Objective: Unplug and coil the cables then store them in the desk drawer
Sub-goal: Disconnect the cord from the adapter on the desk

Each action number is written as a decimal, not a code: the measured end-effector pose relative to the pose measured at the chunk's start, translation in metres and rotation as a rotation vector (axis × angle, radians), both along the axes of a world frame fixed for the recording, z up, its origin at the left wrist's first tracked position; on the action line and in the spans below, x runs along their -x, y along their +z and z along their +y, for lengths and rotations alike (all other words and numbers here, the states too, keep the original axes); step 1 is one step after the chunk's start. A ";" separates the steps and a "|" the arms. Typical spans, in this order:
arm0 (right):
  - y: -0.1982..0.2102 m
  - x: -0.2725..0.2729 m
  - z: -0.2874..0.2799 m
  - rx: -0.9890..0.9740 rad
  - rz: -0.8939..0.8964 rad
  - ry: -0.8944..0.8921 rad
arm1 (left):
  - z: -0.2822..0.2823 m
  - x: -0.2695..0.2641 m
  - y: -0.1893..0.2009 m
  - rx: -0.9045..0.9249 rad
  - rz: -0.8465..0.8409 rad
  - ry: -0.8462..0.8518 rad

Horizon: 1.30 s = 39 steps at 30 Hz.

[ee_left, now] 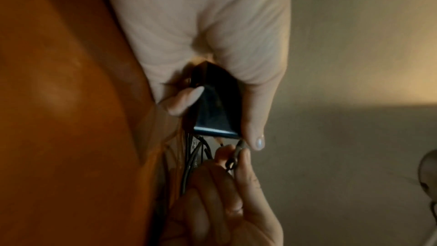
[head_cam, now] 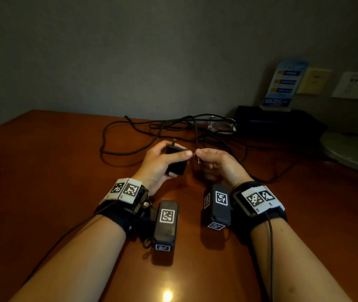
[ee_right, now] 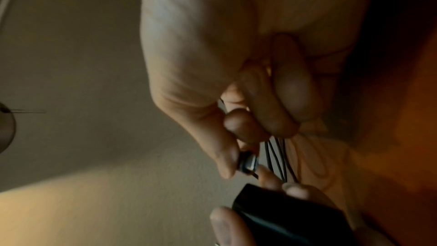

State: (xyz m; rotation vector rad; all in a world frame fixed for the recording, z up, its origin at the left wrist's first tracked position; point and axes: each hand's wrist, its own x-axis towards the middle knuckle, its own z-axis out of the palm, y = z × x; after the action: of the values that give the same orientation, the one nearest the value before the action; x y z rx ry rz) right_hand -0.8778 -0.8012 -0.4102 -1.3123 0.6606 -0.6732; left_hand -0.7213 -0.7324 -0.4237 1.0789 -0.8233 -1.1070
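My left hand grips a black power adapter above the brown desk, thumb along its top edge. In the left wrist view the adapter sits between thumb and fingers. My right hand pinches the plug end of a black cable, its metal tip just clear of the adapter. The right wrist view shows the plug between thumb and forefinger, a short gap from the adapter. A tangle of black cables lies on the desk behind both hands.
A black box with a blue leaflet stand sits at the back right against the wall. A clear glass object lies beside it. A round grey base stands at the right edge.
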 end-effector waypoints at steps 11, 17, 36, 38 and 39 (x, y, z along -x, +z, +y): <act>-0.002 -0.001 -0.003 -0.020 -0.171 -0.200 | -0.005 0.003 -0.003 0.062 -0.042 0.061; -0.001 -0.002 -0.003 -0.096 -0.225 -0.186 | -0.006 0.001 -0.003 0.061 0.042 0.112; -0.004 -0.003 -0.002 -0.043 -0.190 -0.167 | -0.002 0.001 0.007 -0.056 0.253 0.047; -0.004 -0.003 -0.001 -0.028 -0.195 -0.151 | -0.002 0.001 0.006 -0.065 0.244 0.057; -0.004 -0.003 -0.001 -0.017 -0.197 -0.145 | -0.002 0.001 0.006 -0.066 0.241 0.072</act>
State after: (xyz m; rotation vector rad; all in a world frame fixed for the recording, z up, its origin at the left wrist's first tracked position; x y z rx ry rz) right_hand -0.8750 -0.8022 -0.4138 -1.1722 0.6030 -0.8999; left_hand -0.7227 -0.7348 -0.4179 0.9989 -0.5569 -1.1832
